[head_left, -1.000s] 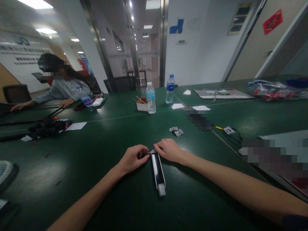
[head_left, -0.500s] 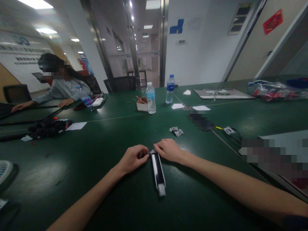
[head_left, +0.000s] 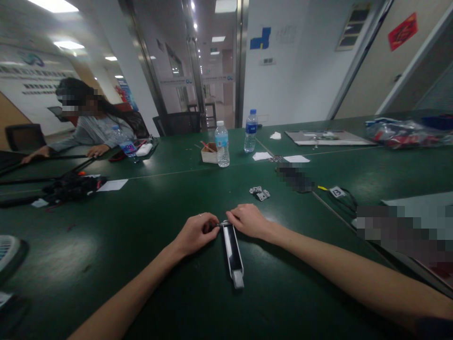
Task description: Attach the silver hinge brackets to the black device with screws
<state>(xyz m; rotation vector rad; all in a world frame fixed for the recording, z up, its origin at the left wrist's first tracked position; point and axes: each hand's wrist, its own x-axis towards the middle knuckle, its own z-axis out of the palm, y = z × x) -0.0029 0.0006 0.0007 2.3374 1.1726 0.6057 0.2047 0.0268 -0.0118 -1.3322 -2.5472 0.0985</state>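
Observation:
A long, narrow white frame with a dark inside lies on the green table in front of me. A grey block-like tip sticks out of its near end. My left hand is closed, thumb and fingers pinching a small, thin metal piece at the far end of the frame. My right hand is closed against the frame's far right corner, its fingertips bent over and partly hidden. Beyond my hands, several small metal plates with holes lie in a loose pile.
A water bottle stands beside a small box holding thin sticks; another bottle is farther right. Papers lie behind the plates. At the left, a person handles black rods near a black bundle. A laptop-like panel lies far right.

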